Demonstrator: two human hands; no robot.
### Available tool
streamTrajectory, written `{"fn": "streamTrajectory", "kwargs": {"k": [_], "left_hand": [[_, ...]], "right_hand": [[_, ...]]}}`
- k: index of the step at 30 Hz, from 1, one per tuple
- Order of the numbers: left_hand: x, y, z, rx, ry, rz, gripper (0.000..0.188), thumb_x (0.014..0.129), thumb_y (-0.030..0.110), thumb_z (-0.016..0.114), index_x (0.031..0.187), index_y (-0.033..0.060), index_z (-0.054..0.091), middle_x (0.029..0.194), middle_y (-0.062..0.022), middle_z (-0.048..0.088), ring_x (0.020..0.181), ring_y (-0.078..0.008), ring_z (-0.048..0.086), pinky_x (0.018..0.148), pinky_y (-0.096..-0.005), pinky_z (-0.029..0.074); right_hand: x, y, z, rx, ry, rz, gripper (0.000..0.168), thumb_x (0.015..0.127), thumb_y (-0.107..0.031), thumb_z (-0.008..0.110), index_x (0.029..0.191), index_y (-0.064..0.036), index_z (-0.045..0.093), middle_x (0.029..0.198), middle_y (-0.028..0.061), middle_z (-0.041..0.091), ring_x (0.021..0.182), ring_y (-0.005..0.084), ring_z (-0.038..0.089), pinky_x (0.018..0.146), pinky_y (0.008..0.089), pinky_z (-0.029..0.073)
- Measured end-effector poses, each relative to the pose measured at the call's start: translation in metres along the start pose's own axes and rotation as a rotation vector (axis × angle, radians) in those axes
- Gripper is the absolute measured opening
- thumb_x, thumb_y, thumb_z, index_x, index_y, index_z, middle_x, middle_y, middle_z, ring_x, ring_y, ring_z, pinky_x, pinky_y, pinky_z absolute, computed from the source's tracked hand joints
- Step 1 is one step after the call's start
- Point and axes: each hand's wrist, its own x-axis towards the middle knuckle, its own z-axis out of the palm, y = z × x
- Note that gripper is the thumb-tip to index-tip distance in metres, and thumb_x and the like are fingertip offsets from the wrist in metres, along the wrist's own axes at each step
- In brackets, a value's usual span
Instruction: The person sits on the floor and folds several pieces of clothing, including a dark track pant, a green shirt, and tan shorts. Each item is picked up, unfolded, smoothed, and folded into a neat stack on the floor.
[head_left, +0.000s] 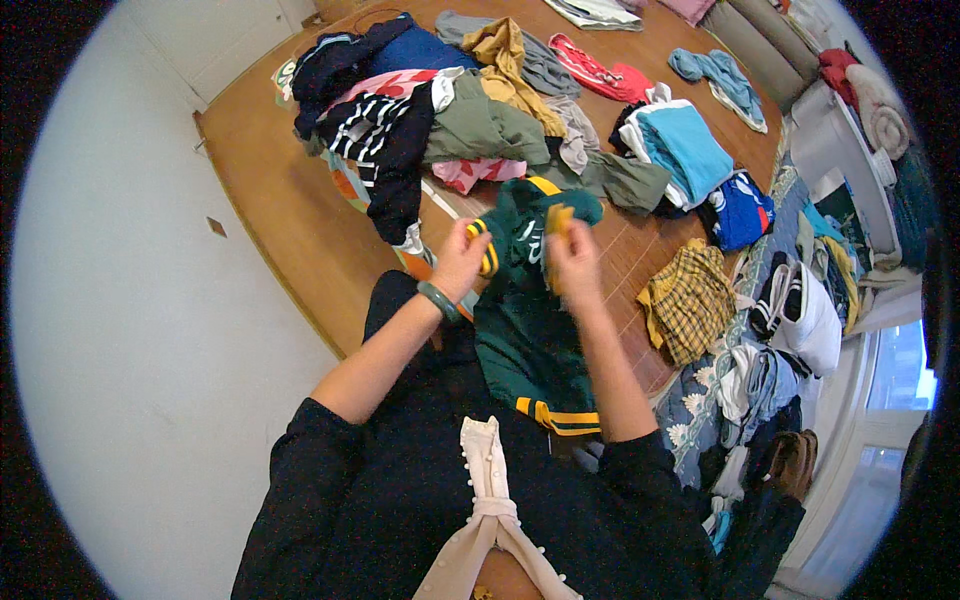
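Note:
A dark green jacket (525, 337) with yellow-striped ribbed trim lies stretched out before me, its striped hem nearest my body and its collar farthest away. White lettering shows on its front. My left hand (463, 259), with a green bangle at the wrist, pinches a striped cuff at the jacket's left side. Yellow trim of the jacket is gripped in my right hand (574, 251), which is blurred; which part of the garment it is I cannot tell. My right forearm covers part of the jacket's right side.
Beyond the jacket is a heap of loose clothes (480, 120). To the right sit a folded blue garment (686, 146), a folded yellow plaid garment (690, 300) and a red-and-blue garment (742, 210). More folded clothes (757, 382) lie along the patterned blue bedding (682, 420). A white wall (150, 337) stands left.

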Motion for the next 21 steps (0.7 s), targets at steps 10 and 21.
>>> {"fn": "streamTrajectory", "kwargs": {"k": [10,21], "left_hand": [[-0.053,-0.010,0.008,-0.104,-0.089,-0.245,0.035,0.081,0.026,0.062,0.103,0.0019,0.047,0.088,-0.0032,0.056,0.073,-0.0104,0.054,0.066,-0.0230,0.045],[-0.074,-0.056,-0.019,0.439,-0.058,-0.076,0.033,0.083,0.016,0.056,0.110,-0.0027,0.049,0.094,-0.0177,0.061,0.086,-0.0280,0.059,0.076,-0.0328,0.045]], "right_hand": [[-0.072,0.008,0.044,-0.282,-0.367,-0.131,0.018,0.077,-0.010,0.055,0.092,0.000,0.055,0.092,0.0147,0.056,0.091,0.0307,0.052,0.079,0.0358,0.043],[0.071,0.039,-0.018,-0.514,-0.012,0.019,0.034,0.078,-0.028,0.059,0.098,-0.001,0.059,0.099,0.0170,0.060,0.090,0.0299,0.058,0.077,0.0359,0.045]]}}
